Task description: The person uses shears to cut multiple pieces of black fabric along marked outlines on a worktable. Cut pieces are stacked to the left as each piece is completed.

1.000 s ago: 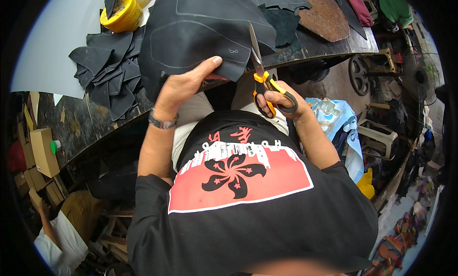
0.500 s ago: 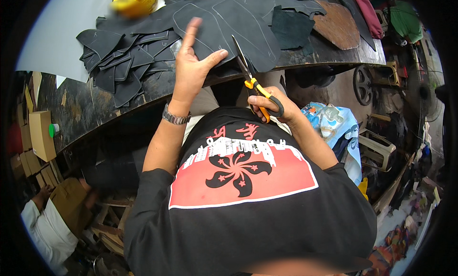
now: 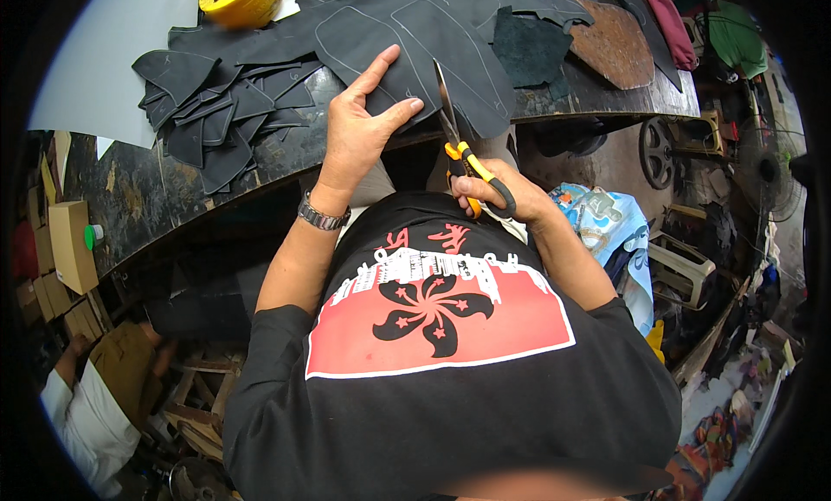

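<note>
A dark sheet of leather-like material [image 3: 433, 47] with pale outlines drawn on it overhangs the table's near edge. My left hand [image 3: 359, 133] lies on the sheet's near left part, index finger and thumb stretched wide apart; its other fingers are hidden. In my right hand [image 3: 511, 189] is a pair of scissors [image 3: 456, 146] with yellow-and-black handles, my fingers wrapped round them. One blade shows over the sheet, pointing away from me beside a drawn line. The other blade is mostly hidden at the sheet's edge.
Dark cut pieces [image 3: 216, 120] are heaped on the worn table [image 3: 130, 198] at left. A yellow tub [image 3: 242, 3] stands behind them. At right lie a dark green scrap [image 3: 528, 47] and a brown piece [image 3: 613, 47]. Another person [image 3: 99, 397] is at lower left.
My left hand has moved slightly right and toward me, still spread on the sheet. The scissors' tip has shifted a little to the right, and the sheet's near edge has moved slightly.
</note>
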